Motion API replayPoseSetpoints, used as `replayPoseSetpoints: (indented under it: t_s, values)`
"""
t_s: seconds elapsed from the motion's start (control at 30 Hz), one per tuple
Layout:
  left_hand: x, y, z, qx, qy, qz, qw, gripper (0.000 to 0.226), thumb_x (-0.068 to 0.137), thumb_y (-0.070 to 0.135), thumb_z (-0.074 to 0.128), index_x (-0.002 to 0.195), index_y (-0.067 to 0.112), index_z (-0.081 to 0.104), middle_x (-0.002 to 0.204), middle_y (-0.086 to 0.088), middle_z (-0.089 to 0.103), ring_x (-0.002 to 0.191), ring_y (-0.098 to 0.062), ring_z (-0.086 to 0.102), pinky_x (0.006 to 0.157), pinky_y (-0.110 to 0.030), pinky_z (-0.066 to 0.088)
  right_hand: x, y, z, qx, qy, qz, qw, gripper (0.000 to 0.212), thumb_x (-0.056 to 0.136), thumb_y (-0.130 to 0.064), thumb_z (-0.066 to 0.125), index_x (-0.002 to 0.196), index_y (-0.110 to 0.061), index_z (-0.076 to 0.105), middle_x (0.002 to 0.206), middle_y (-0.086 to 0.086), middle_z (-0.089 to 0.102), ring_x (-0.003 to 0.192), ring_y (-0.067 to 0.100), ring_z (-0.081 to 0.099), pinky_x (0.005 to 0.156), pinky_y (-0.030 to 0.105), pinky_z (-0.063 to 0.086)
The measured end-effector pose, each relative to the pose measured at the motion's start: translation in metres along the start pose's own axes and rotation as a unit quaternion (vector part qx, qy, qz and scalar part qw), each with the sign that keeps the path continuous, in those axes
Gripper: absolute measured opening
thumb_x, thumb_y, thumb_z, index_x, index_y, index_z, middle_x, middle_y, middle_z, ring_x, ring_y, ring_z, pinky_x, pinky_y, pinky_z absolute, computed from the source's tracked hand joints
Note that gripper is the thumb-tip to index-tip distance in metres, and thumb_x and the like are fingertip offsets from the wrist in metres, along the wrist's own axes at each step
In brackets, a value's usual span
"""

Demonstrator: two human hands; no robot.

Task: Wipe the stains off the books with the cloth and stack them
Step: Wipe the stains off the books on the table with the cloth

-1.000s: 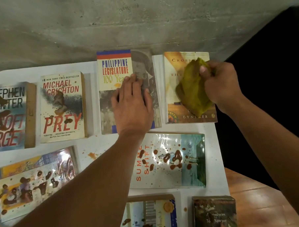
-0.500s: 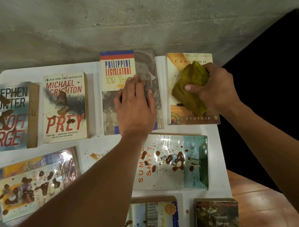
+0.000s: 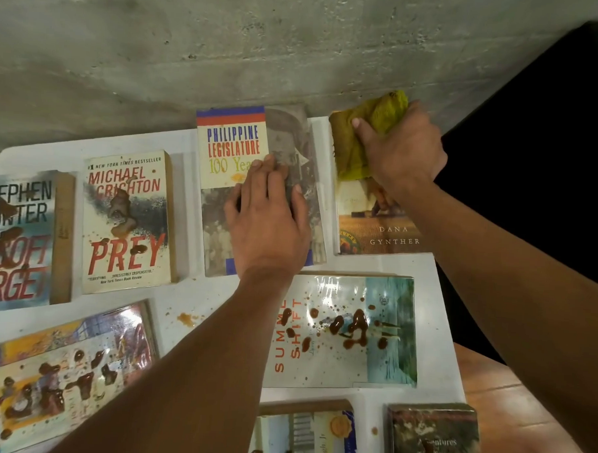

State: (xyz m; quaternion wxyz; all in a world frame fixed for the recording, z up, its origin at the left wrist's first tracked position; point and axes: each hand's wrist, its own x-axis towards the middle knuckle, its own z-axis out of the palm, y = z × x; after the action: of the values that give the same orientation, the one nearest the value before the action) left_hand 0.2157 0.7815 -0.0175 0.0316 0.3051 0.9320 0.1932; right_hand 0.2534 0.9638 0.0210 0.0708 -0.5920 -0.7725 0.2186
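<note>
top: concrete wall blocks past table's far edge | left, centre: books nearly edge to edge, narrow white table strips between | free: bare patch centre-left near an orange smear | lower right: wooden floor open beyond table edge

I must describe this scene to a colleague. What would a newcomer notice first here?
First, the right hand pressing a yellow-green cloth on the Dana Gynther book at the far right. Beside it, the left hand lies flat on the Philippine Legislature book. Nearer, brown stains spatter the Summer Shift book.
</note>
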Motion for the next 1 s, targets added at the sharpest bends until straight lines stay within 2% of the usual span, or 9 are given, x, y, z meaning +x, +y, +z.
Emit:
replayPoseSetpoints:
  t_s: [0.4, 0.73, 1.0]
  values:
    - [0.0, -0.001, 0.0, 0.002, -0.001, 0.002, 1.0, 0.041, 0.106, 0.036, 0.036, 0.137, 0.016, 0.053, 0.149, -0.003, 0.05, 0.141, -0.021, 0.04, 0.115, -0.043, 0.027, 0.033, 0.037, -0.022, -0.024, 0.034, 0.055, 0.998, 0.072, 0.078, -0.073, 0.063, 0.123, -0.018, 0.055, 0.126, 0.011, 0.061, 0.121, 0.031, 0.056, 0.092, 0.039, 0.045]
    - [0.0, 0.0, 0.0, -0.002, 0.0, -0.001, 1.0, 0.039, 0.106, 0.036, 0.037, 0.136, 0.017, 0.053, 0.149, -0.003, 0.049, 0.141, -0.02, 0.04, 0.115, -0.042, 0.026, 0.03, 0.067, -0.029, -0.026, 0.054, 0.055, 0.997, 0.074, 0.078, -0.07, 0.065, 0.127, -0.015, 0.053, 0.128, 0.015, 0.059, 0.123, 0.033, 0.053, 0.096, 0.043, 0.044]
    - [0.001, -0.001, 0.0, -0.001, -0.002, -0.001, 1.0, 0.04, 0.106, 0.036, 0.037, 0.137, 0.017, 0.052, 0.149, -0.003, 0.049, 0.141, -0.021, 0.041, 0.114, -0.044, 0.028, 0.035, 0.05, -0.029, -0.03, 0.045, 0.054, 0.997, 0.075, 0.078, -0.069, 0.066, 0.128, -0.014, 0.052, 0.131, 0.017, 0.055, 0.123, 0.035, 0.052, 0.102, 0.042, 0.041]
